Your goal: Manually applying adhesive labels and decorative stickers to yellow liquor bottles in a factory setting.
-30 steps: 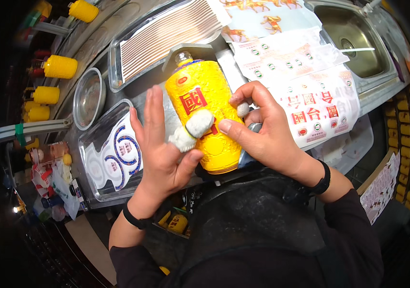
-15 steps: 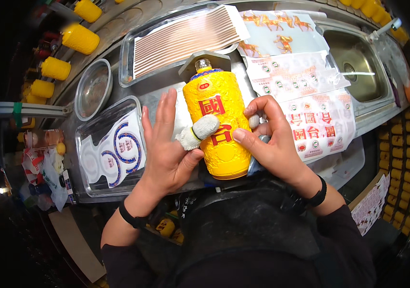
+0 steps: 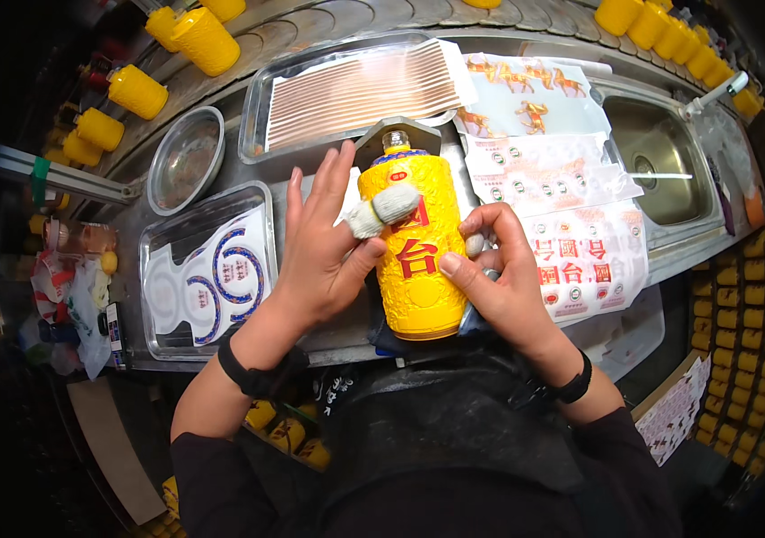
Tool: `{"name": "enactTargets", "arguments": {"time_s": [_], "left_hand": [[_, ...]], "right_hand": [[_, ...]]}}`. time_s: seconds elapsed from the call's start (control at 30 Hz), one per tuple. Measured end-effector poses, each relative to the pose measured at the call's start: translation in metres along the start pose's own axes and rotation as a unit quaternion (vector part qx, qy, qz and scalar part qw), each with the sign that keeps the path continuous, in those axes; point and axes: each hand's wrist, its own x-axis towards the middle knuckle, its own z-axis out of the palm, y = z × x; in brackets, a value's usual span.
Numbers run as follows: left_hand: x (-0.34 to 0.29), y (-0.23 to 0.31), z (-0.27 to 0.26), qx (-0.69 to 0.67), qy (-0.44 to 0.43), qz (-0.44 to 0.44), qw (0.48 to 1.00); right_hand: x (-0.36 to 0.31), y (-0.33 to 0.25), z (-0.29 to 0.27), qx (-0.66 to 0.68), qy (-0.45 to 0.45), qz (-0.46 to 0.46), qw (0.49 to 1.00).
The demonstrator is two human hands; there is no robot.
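A yellow embossed bottle [image 3: 414,260] with red characters on its front and a blue neck band lies in front of me, neck pointing away. My left hand [image 3: 324,251] rests against its left side with fingers spread; the thumb is wrapped in white tape and presses on the bottle's upper front. My right hand [image 3: 499,278] grips the right side, its thumb on the front beside the lower red character. A grey metal bracket [image 3: 397,134] sits at the bottle's neck.
A metal tray [image 3: 261,112] holds a sheet of thin copper-coloured strips. Another tray [image 3: 163,269] at left holds blue and white ring decals. Decal sheets [image 3: 561,179] lie at right beside a steel sink [image 3: 660,161]. A round metal bowl [image 3: 187,160] and several yellow bottles [image 3: 136,90] stand at the back.
The bottle has swung upright in the view, from tilted left. My left thumb has slid up toward its neck, and both hands stay on it.
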Motion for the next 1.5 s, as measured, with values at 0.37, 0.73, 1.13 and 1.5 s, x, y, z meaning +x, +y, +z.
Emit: {"name": "enactTargets", "arguments": {"time_s": [0.37,0.73,1.13,1.5], "left_hand": [[0.027,-0.007,0.0,-0.008,0.032,0.024,0.999],[-0.01,0.01,0.007,-0.361,0.078,-0.171,0.913],[-0.054,0.052,0.003,-0.438,0.127,-0.256,0.852],[-0.038,0.071,0.026,-0.54,0.137,-0.219,0.801]], "right_hand": [[-0.001,0.0,0.002,0.01,0.011,0.012,1.0],[0.036,-0.038,-0.012,0.01,0.023,-0.077,0.997],[0.01,-0.07,0.005,-0.337,-0.369,-0.392,0.772],[-0.01,-0.045,-0.011,-0.209,-0.059,-0.233,0.948]]}}
